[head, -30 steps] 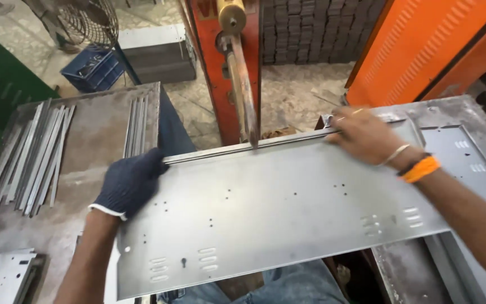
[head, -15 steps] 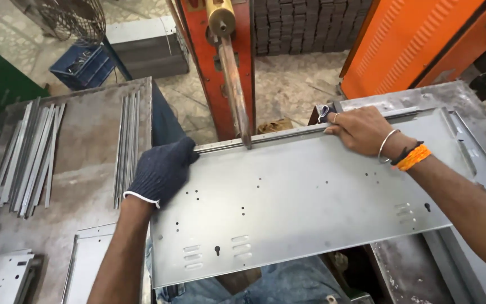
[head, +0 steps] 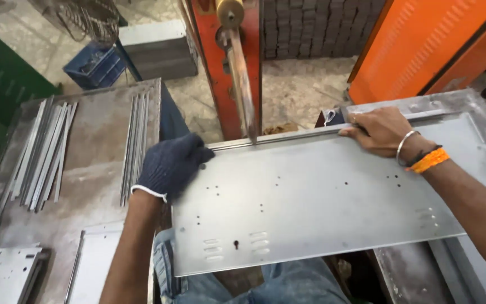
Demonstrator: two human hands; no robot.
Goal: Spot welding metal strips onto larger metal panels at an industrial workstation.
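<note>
1. Gloved left hand point(head: 170, 166) presses flat on the sheet-metal panel's point(head: 322, 197) left edge.
2. Bare right hand point(head: 381, 132) grips its far flange.
3. Keep the flange square under the welder electrode point(head: 243, 95), I judge.

The left hand point(head: 170, 166) wears a dark blue knit glove with a white cuff. The right hand point(head: 379, 130) is bare, with a silver bangle point(head: 405, 144) and an orange band point(head: 430, 160) just behind it. Blue jeans point(head: 279, 284) show below the hands.
</note>
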